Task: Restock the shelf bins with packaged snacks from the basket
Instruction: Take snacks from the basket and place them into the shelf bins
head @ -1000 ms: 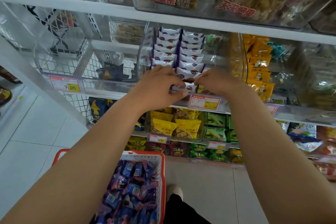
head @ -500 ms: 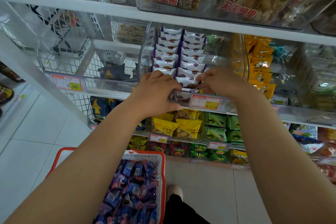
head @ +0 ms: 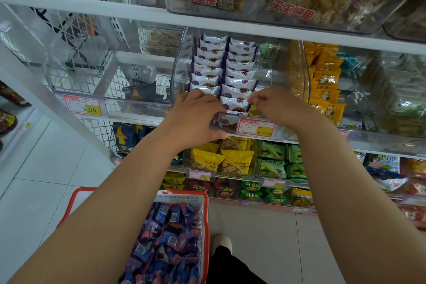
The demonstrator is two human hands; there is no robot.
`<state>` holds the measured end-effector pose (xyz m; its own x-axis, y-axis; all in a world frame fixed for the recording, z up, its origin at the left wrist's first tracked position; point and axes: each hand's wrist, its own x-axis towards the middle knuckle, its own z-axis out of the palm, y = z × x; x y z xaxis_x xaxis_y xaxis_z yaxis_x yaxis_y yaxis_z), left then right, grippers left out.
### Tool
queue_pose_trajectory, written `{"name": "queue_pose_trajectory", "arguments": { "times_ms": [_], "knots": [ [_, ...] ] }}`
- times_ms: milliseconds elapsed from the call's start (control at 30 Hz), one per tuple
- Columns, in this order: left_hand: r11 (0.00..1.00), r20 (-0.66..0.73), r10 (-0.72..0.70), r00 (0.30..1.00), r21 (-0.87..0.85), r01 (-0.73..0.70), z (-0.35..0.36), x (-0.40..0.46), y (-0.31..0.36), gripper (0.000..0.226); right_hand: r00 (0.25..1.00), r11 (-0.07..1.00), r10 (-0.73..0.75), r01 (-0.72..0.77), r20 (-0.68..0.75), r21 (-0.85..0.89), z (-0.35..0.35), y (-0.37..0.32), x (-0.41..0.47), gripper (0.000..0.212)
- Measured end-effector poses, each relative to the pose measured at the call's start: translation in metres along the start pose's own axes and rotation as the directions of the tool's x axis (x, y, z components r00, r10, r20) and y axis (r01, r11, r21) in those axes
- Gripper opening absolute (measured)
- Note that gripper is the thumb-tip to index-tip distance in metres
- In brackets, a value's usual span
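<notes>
**Two hands at a clear shelf bin of white snack packs**

A person stands facing store shelves, both bare forearms reaching up and forward. The left hand is curled over the front lip of a clear bin on the middle shelf, its fingers bent down inside the bin against the front packs. The right hand sits just beside it at the same lip, thumb and fingers pinching the edge of a white pack at the front of the right row.

Inside the bin, white packs with purple trim stand in two neat rows running from front to back, each pack leaning on the next. The right part of the bin holds no rows. A red and yellow price tag is fixed to the bin's front, below the right hand.

Below the left forearm, a red and white basket sits low, near the floor, heaped with purple and blue snack packs. The basket is well apart from the bin, down and to the left.

To the left is a wire bin holding a few dark blue packs, with a tag reading 9.90. To the right stand orange packs in a row. Lower shelves carry yellow bags and green matcha cookie boxes. The floor is pale tile.
</notes>
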<state>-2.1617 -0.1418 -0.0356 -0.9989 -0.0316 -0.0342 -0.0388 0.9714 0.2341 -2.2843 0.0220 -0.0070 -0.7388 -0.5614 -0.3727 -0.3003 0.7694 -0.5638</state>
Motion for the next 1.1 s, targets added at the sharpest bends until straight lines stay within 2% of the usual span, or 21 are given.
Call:
{"name": "queue_pose_trajectory", "arguments": {
  "times_ms": [300,500,567,633,733,833,900,1000,1100],
  "knots": [
    [1.0,0.009,-0.028,1.0,-0.009,0.028,-0.002,0.0,0.004,0.063,0.999,1.0,-0.011,0.01,-0.037,-0.024,0.001,0.0,-0.005,0.029],
    [1.0,0.014,-0.025,1.0,0.003,0.025,0.0,0.0,-0.001,0.069,0.998,0.989,-0.045,0.05,0.036,-0.137,0.005,-0.006,-0.005,0.031],
    [0.999,-0.01,-0.015,1.0,-0.03,0.015,0.001,-0.003,-0.003,0.072,0.999,0.99,-0.045,0.048,0.029,-0.133,0.006,-0.007,-0.005,0.031],
    [0.993,-0.1,0.003,0.995,-0.115,-0.014,0.003,-0.008,-0.005,0.067,0.997,0.992,-0.07,0.067,-0.025,-0.107,0.005,-0.008,-0.007,0.026],
    [0.967,-0.288,0.007,0.958,-0.24,-0.08,0.007,-0.021,-0.008,0.05,0.964,0.974,-0.195,0.211,-0.178,0.077,0.009,-0.012,-0.017,0.014],
    [0.923,-0.383,-0.067,0.921,-0.375,-0.089,0.01,-0.04,-0.009,0.037,0.924,0.832,-0.309,0.378,-0.226,0.406,0.027,-0.02,-0.03,0.016],
    [0.889,-0.423,-0.135,0.896,-0.45,-0.079,0.013,-0.057,-0.012,0.03,0.901,0.737,-0.365,0.434,-0.235,0.519,0.046,-0.027,-0.041,0.022],
    [0.817,-0.432,-0.297,0.851,-0.577,-0.008,0.023,-0.094,-0.024,0.023,0.894,0.648,-0.397,0.434,-0.209,0.626,0.085,-0.04,-0.057,0.023],
    [0.696,-0.312,-0.469,0.826,-0.707,0.127,0.051,-0.138,-0.038,0.019,0.92,0.705,-0.391,0.308,-0.012,0.639,0.145,-0.042,-0.067,0.02]
  ]
}}
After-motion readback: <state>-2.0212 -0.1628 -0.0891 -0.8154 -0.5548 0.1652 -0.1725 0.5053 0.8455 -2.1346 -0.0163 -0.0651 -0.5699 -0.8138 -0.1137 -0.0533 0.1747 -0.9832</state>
